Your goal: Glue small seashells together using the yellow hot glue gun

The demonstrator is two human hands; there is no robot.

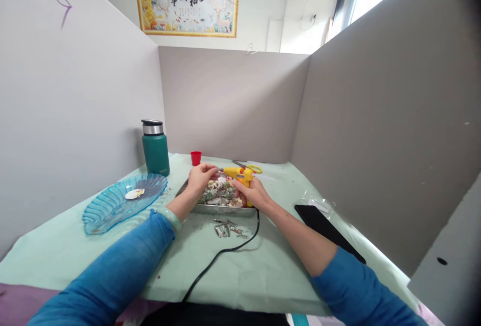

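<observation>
My right hand (250,191) is wrapped round the handle of a yellow glue gun (240,173), whose nozzle points left. At the nozzle tip, my left hand (203,175) has its fingers pinched together; what they hold is too small to name. Both hands are above a metal tray (221,209) filled with shells and small pieces (220,193). From the gun's handle a black cord (225,251) runs down to the table's front edge. Several metal pins (227,228) lie in a loose pile in front of the tray.
A blue shell-shaped dish (108,203) with a pale shell (134,194) stands left, near a green bottle (156,150). Behind the tray are a red cup (196,158) and yellow-handled scissors (252,168). A black flat object (326,230) and clear plastic bag (319,203) lie right. Partitions enclose the table.
</observation>
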